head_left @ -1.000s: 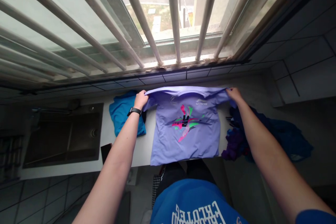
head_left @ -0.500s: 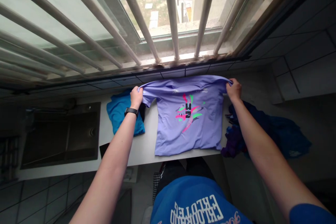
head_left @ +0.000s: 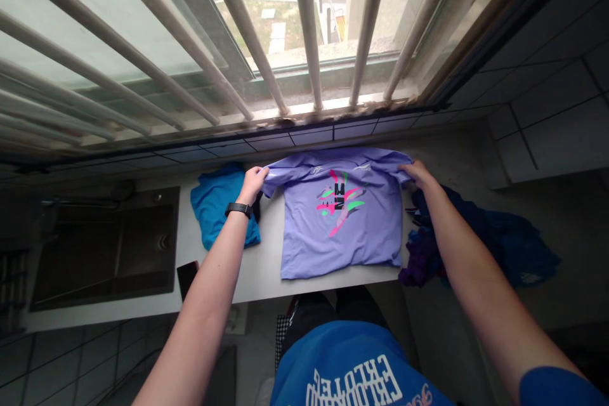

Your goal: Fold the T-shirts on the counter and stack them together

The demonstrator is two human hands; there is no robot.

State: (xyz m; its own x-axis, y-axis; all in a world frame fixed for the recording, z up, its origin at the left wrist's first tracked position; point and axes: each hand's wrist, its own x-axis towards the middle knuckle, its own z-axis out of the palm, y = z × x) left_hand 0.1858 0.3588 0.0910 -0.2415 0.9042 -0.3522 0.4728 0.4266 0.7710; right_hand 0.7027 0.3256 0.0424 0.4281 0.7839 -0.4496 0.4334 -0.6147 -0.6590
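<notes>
A light purple T-shirt (head_left: pixel 309 235) with a pink, green and black print lies spread on the white counter (head_left: pixel 266 279). My left hand (head_left: pixel 252 184) pinches its left sleeve, and a black band circles that wrist. At the opposite sleeve, my right hand (head_left: pixel 417 174) has its fingers closed on the cloth. The shirt's far edge, by the collar, is slightly rumpled, while the lower body lies fairly flat with its hem near the counter's front edge.
Folded blue clothing (head_left: pixel 219 203) sits left of the shirt, partly behind my left hand. Dark blue and purple clothes (head_left: pixel 495 241) are heaped on the right. A dark sink (head_left: pixel 99 254) and a phone (head_left: pixel 187 276) are at left. Window bars (head_left: pixel 309 32) rise behind the counter.
Both hands have come slightly inward and the shirt's far edge has dropped toward the counter. The shirt looks less stretched between the sleeves.
</notes>
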